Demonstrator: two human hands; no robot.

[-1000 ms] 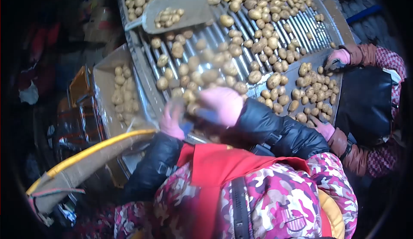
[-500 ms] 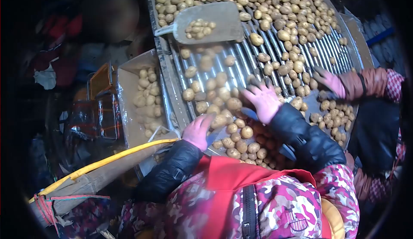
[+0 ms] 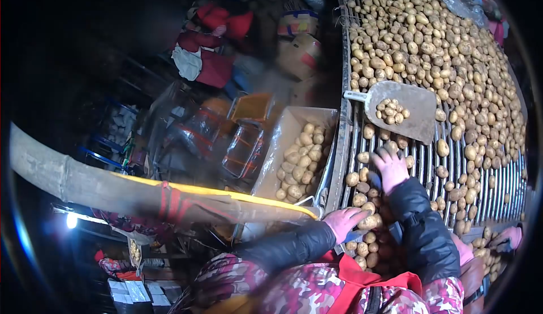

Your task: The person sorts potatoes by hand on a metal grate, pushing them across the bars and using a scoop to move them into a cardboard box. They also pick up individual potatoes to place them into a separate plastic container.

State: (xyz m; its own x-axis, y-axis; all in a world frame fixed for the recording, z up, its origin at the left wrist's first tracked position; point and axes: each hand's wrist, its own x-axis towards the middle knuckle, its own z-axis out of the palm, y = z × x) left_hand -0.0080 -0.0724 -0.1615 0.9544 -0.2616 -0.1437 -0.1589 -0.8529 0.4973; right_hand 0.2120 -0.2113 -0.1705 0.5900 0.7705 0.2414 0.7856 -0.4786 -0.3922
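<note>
My right hand [image 3: 391,170], in a pink glove with dark fingertips, reaches over the metal rollers [image 3: 419,170] with its fingers spread, close to a few loose potatoes [image 3: 363,157]. Nearer my body, my left hand [image 3: 345,223] is stretched out flat-fingered, its tips at a potato [image 3: 371,221]. More potatoes [image 3: 367,252] lie below and between my hands, partly hidden by my right sleeve. A grey scoop [image 3: 416,113] holding small potatoes rests on the rollers beyond my right hand.
A plastic-lined carton [image 3: 268,164] of potatoes stands left of the rollers. A thick pole [image 3: 141,192] with a yellow strip crosses on the left. Potatoes [image 3: 430,42] are heaped at the far end. A co-worker's gloved hand [image 3: 509,237] is at the right.
The view has swung left, so the rollers and carton appear farther right. My right hand has moved across the rollers, closer to the scoop. My left hand stays by the near left edge.
</note>
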